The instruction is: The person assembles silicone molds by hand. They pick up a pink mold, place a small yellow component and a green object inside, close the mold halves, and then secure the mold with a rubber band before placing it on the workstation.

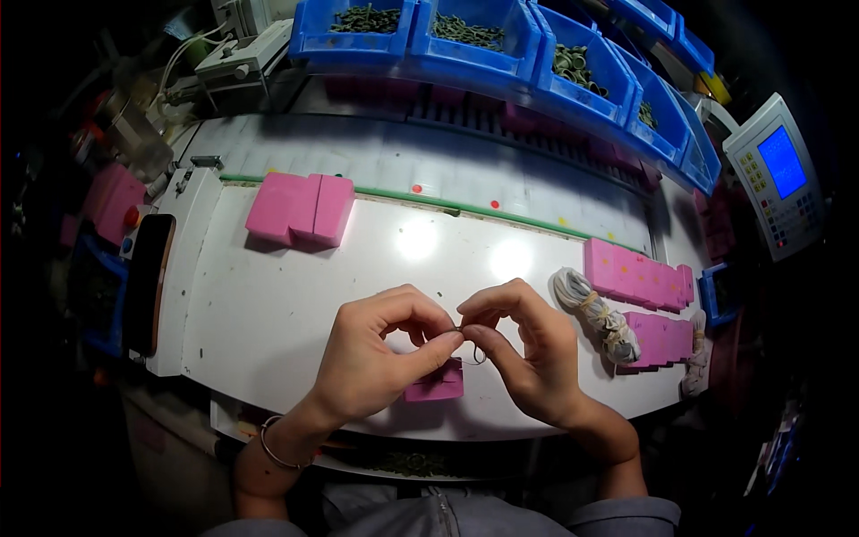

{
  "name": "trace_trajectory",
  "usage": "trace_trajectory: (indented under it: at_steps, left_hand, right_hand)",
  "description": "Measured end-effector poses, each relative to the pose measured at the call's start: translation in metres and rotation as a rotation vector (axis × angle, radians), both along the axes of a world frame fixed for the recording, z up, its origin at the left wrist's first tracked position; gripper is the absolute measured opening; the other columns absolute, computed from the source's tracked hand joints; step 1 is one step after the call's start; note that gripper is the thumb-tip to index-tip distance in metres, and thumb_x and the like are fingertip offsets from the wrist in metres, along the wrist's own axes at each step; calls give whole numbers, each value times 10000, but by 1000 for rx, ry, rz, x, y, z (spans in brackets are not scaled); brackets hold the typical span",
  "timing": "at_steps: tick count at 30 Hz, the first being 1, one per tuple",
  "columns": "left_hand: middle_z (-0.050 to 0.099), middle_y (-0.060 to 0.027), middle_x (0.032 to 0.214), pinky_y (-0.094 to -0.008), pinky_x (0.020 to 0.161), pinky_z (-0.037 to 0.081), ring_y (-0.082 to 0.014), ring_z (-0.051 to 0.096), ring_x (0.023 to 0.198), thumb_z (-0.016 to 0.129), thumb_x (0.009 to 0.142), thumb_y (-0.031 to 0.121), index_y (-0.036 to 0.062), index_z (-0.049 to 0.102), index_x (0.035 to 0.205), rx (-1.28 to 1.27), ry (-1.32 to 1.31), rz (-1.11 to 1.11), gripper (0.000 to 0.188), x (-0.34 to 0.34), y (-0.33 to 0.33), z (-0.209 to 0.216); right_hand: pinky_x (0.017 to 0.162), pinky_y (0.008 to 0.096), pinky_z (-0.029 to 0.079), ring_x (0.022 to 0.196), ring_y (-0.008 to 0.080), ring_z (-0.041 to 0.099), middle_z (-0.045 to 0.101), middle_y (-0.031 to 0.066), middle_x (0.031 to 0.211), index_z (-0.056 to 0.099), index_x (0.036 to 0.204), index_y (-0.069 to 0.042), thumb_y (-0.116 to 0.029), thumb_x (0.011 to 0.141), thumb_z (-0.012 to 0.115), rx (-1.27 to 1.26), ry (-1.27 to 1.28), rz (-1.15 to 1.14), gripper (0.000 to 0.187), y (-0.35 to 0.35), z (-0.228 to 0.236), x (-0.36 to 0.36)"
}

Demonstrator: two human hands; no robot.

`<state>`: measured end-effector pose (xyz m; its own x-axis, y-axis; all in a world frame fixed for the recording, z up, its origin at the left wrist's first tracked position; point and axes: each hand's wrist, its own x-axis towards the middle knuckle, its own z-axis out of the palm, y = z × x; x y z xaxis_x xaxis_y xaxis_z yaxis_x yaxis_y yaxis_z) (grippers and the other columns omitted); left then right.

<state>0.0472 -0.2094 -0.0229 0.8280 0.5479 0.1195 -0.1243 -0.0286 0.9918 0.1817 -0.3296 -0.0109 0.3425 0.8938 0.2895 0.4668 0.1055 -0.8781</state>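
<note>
My left hand (380,345) and my right hand (534,349) meet over the white worktop, thumb and forefinger pinched on each side. Between the fingertips is a small dark piece with a thin loop (480,356) hanging below it; fingers cover most of it, so its kind cannot be told. Below the hands lies a small slotted pink block (436,387), partly hidden by my left hand. A thin bracelet circles my left wrist.
Blue bins (474,40) of small greenish parts line the back. Pink blocks (300,210) sit at the back left, stepped pink blocks (635,273) at the right beside a bundle of white cord (595,313). A phone (150,282) lies left; a keypad display (777,174) stands right.
</note>
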Motion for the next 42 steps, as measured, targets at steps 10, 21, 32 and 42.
trace_trajectory:
  at_steps: [10,21,32,42]
  left_hand:
    - [576,-26,812,-269,678,417,-143,529,765,651,668,21,39,587,818,43,131,-117,165,-9,5,16]
    - [554,-123,1095,-343,864,473,-287,567,1047,775,680,43,42,560,1106,314,159,37,477,-41,-22,-41]
    - [571,-157,943,-336,786,484,-262,598,847,723,787,132,-5,277,1432,389,86,-160,796,-44,-17,-10]
    - [574,-203,953,-380,779,467,-334,584,839,711,764,82,-53,129,1444,519,219,-334,905,-40,-13,3]
  right_hand:
    - [908,354,463,965,227,610,612,229,1104,392,1332,93,-20,895,534,201,975,289,474,-1,42,-26]
    - [888,371,519,1000,308,633,607,257,1091,491,909,6,10,774,702,18,438,88,251,-25,-6,-4]
    - [951,302,420,1047,159,541,558,56,1091,533,1152,0,-86,768,748,-188,611,215,449,-29,-18,-10]
    - [837,303,467,898,181,593,608,88,955,591,1033,3,-76,713,753,-340,168,260,367,-18,7,-1]
